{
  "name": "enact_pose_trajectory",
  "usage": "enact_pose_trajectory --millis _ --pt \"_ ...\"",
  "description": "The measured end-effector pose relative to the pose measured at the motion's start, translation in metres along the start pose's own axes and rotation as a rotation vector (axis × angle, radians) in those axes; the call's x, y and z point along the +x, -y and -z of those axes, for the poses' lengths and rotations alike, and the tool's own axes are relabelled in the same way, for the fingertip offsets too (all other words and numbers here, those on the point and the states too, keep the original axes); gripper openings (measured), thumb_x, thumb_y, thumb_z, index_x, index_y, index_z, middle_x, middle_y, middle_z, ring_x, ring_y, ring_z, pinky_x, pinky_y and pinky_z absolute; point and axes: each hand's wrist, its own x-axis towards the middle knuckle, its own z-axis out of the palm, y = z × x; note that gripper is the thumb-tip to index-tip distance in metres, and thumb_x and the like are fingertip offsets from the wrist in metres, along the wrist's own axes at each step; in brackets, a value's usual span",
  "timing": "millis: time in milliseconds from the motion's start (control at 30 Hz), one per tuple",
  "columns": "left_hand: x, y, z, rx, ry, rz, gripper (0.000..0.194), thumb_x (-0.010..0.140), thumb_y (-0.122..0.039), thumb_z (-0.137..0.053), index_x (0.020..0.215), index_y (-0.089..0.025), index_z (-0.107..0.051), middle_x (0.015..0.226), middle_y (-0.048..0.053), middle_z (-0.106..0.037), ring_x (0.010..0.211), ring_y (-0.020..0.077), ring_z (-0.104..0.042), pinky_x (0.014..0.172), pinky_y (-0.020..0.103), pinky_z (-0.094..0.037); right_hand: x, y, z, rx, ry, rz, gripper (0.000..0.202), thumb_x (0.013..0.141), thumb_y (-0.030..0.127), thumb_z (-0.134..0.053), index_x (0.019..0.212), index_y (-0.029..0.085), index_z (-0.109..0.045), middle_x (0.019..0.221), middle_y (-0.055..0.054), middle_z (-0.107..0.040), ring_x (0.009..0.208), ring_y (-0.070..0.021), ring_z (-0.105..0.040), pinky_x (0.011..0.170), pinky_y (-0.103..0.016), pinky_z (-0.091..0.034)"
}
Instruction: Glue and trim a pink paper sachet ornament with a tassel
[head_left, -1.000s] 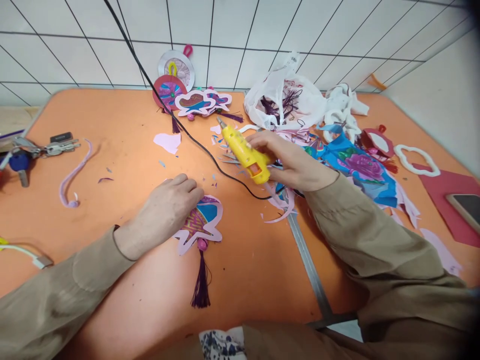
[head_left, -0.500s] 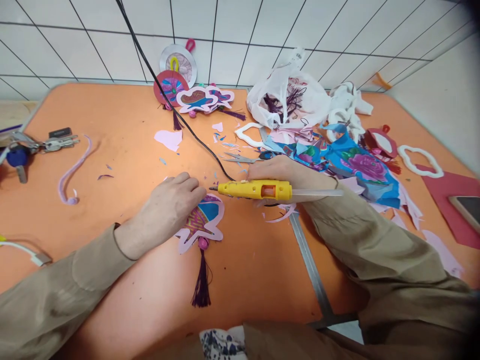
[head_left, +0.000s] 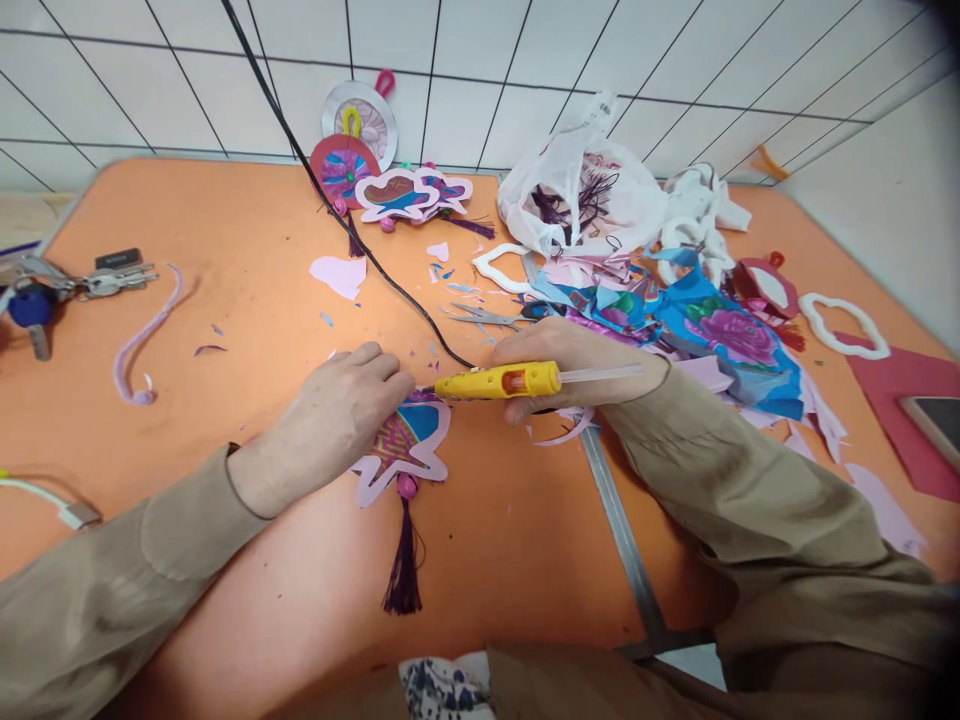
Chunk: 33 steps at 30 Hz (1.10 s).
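My right hand (head_left: 555,350) is closed around a yellow hot glue gun (head_left: 495,380) with a clear glue stick (head_left: 604,373) poking out of its back end. The gun's dark nozzle points left, at the upper edge of a fabric-and-paper ornament (head_left: 412,445). My left hand (head_left: 337,400) grips that ornament from its left side, with the fingertips partly hidden. The ornament lies on the table with a pink border, a pink bead (head_left: 407,486) and a dark purple tassel (head_left: 403,565) hanging toward me.
A black cord (head_left: 375,265) runs from the gun over the table. Scissors (head_left: 491,317) and blue floral fabric (head_left: 727,330) lie beyond my right hand. Finished-looking ornaments (head_left: 397,195) and a white plastic bag (head_left: 577,190) rest near the tiled wall. Keys (head_left: 112,282) lie at the left.
My right hand has turned the glue gun a little and brought its nozzle down to the ornament's top edge. The left hand stays in place.
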Motion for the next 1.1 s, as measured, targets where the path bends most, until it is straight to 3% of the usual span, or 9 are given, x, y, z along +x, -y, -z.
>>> enact_pose_trajectory --millis 367,833,1000,1100 --pt "0.0 0.0 -0.004 0.0 -0.026 -0.005 0.012 0.086 -0.01 -0.052 0.078 -0.016 -0.057 0.079 0.006 -0.059 0.073 0.0219 -0.049 0.062 0.033 -0.04 -0.002 0.001 -0.001 -0.122 0.019 -0.015 0.048 0.085 0.062 -0.052 0.069 0.018 -0.057 0.059 -0.001 -0.053 0.053 -0.0121 -0.045 0.052 -0.028 -0.022" --pt "-0.001 0.0 -0.003 0.013 -0.01 0.005 0.013 0.086 -0.008 -0.05 0.078 -0.016 -0.058 0.08 0.007 -0.059 0.075 0.0221 -0.049 0.062 0.033 -0.04 -0.006 -0.002 0.003 -0.124 0.0 0.073 0.044 0.086 0.058 -0.054 0.068 0.017 -0.055 0.061 0.0 -0.054 0.054 -0.0113 -0.047 0.051 -0.027 -0.024" --pt "-0.001 0.0 -0.002 0.008 0.016 0.018 0.014 0.086 -0.008 -0.05 0.078 -0.015 -0.058 0.081 0.007 -0.059 0.075 0.0222 -0.049 0.063 0.033 -0.04 -0.007 0.0 0.008 -0.056 0.051 0.089 0.043 0.086 0.056 -0.057 0.066 0.018 -0.053 0.058 0.001 -0.052 0.052 -0.0106 -0.045 0.051 -0.027 -0.026" --pt "0.0 0.0 -0.002 0.004 0.015 0.016 0.014 0.087 -0.008 -0.049 0.078 -0.015 -0.058 0.08 0.007 -0.059 0.075 0.0221 -0.049 0.063 0.033 -0.04 -0.009 0.001 0.011 -0.04 -0.015 0.064 0.038 0.086 0.052 -0.058 0.068 0.019 -0.051 0.061 0.001 -0.053 0.055 -0.0113 -0.048 0.053 -0.026 -0.031"
